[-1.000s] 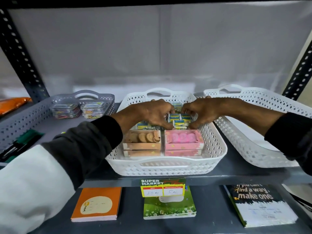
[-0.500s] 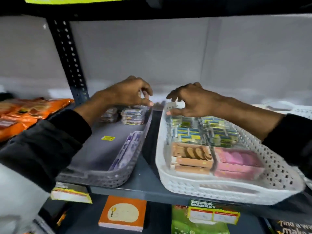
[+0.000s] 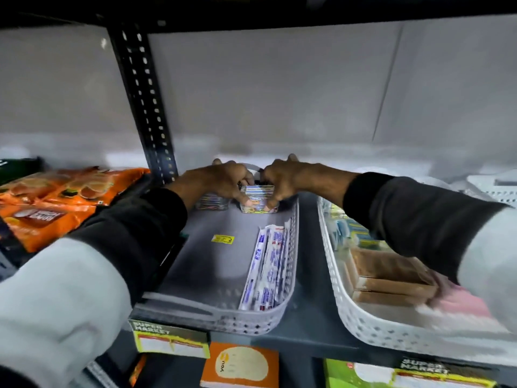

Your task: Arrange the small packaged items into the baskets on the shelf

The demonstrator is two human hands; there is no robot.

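Note:
A grey perforated basket (image 3: 282, 301) sits on the shelf in front of me. At its far end stands a stack of small clear packs with colourful contents (image 3: 258, 198). My left hand (image 3: 223, 180) and my right hand (image 3: 282, 177) both grip this stack from either side. A second such stack (image 3: 211, 203) stands just left of it, partly hidden under my left hand. Blue-and-white wrapped packets (image 3: 268, 267) lean against the basket's right wall. To the right, a white basket (image 3: 361, 323) holds brown boxes (image 3: 389, 278), a pink box and yellow-blue packs.
Orange snack packets (image 3: 56, 203) lie on the shelf to the left, beyond a black perforated upright (image 3: 145, 102). Another white basket (image 3: 492, 189) is at far right. Price labels (image 3: 170, 340) hang on the shelf edge; notebooks lie on the shelf below.
Both hands left the white basket and moved left to the grey basket's far end, closing on the stack of clear packs. My view swung left with them.

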